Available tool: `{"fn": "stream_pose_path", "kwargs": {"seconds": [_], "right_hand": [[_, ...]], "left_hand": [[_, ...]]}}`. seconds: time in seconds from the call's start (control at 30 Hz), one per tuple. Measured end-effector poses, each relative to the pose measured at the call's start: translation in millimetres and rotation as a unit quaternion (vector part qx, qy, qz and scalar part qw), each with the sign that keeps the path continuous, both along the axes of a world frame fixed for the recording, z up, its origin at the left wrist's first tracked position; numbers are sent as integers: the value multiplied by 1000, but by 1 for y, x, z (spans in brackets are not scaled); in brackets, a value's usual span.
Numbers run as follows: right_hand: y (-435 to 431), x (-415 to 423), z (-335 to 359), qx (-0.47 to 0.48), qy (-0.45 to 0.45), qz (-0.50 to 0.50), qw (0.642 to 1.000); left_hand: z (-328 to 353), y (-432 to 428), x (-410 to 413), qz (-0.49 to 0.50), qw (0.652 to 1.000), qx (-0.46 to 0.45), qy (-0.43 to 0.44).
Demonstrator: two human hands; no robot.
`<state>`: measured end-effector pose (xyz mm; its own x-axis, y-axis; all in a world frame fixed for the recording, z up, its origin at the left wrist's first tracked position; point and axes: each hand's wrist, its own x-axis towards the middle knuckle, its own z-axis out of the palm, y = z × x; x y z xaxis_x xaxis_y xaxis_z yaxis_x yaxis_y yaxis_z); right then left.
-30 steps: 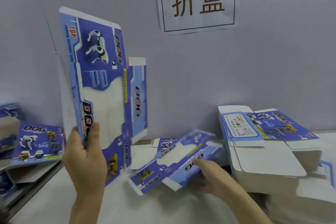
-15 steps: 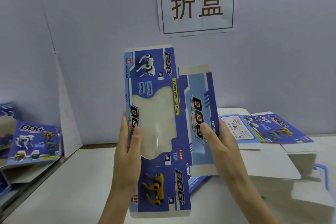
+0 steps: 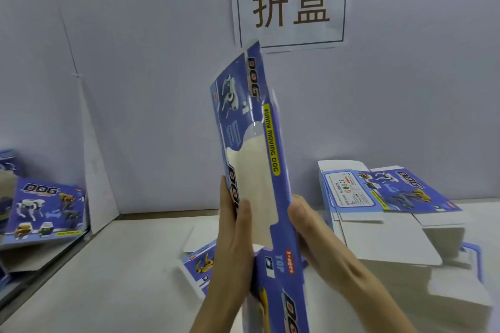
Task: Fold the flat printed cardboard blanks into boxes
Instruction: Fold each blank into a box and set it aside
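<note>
1. Blue blank: printed cardboard with "DOG" lettering, robot-dog pictures and a pale window cutout. It stands upright, partly folded along a lengthwise crease, with its side edges pinched by the left hand and right hand.
2. Second blank: lies flat on the desk behind it, printed side up.
3. Stack of blanks: sits on the desk at the right, with white undersides showing and the top sheet printed.

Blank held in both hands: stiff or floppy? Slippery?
Probably semi-stiff: the blank stands tall above the left hand and right hand with only a slight bow. Likely light, gripped only at its middle. Shiny print may slip.
</note>
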<state>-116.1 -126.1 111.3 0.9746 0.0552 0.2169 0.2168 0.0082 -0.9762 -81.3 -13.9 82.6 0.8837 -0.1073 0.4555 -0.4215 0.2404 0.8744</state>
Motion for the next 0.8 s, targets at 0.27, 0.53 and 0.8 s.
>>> {"fn": "stream_pose_path", "kwargs": {"seconds": [0.27,0.53,0.8], "right_hand": [[-37,-8,-7,115,11,-5,993],[-43,11,-21,-35,-17,-69,997],[-31,8,-20,7,-70,-80,994]], "left_hand": [[16,37,1,-5,996,51,74],[12,53,12,16,983,156,92],[7,46,14,160,981,100,36]]}}
